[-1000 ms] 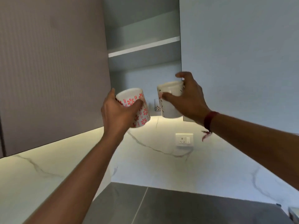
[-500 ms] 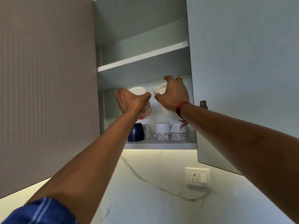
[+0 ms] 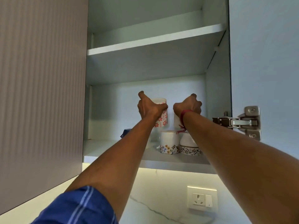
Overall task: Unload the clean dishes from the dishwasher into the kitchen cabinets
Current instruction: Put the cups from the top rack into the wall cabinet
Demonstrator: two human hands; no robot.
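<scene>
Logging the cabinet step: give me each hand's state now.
Left hand: closed on the red-flowered cup.
Right hand: closed on a white cup, mostly hidden.

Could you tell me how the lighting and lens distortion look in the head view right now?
In the head view, a light strip under the cabinet washes out the marble backsplash; the shelf interior is dim and bluish; the wide lens stretches both forearms; the left hand and right hand look slightly soft.

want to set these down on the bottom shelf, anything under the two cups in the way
Yes. Two floral-band cups stand on the bottom shelf right below the red-patterned cup and white cup. The shelf's left part looks free.
</scene>
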